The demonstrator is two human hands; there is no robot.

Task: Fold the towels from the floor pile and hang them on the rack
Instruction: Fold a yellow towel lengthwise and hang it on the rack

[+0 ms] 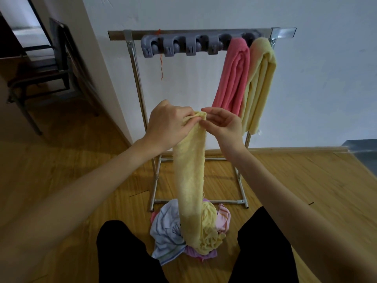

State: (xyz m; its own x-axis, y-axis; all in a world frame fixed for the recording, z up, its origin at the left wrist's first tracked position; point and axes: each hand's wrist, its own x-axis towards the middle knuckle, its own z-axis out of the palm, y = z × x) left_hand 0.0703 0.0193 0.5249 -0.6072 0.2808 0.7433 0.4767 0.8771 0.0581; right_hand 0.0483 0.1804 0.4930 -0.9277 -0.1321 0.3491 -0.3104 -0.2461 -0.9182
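A long pale yellow towel (190, 172) hangs from my hands down to the floor pile (189, 229), where its lower end lies bunched. My left hand (168, 125) grips the towel's top edge. My right hand (221, 124) pinches the same edge just to the right, the two hands almost touching. Behind them stands the metal rack (140, 94) with a grey holder bar (183, 46). A pink towel (232, 76) and a yellow towel (260, 84) hang folded from the bar's right end.
The pile holds a light blue striped towel (167, 233), pink and purple ones (223, 219). A dark chair (47, 64) stands at the left beyond a wall corner. A white wall backs the rack. My legs in black trousers (126, 256) flank the pile on the wooden floor.
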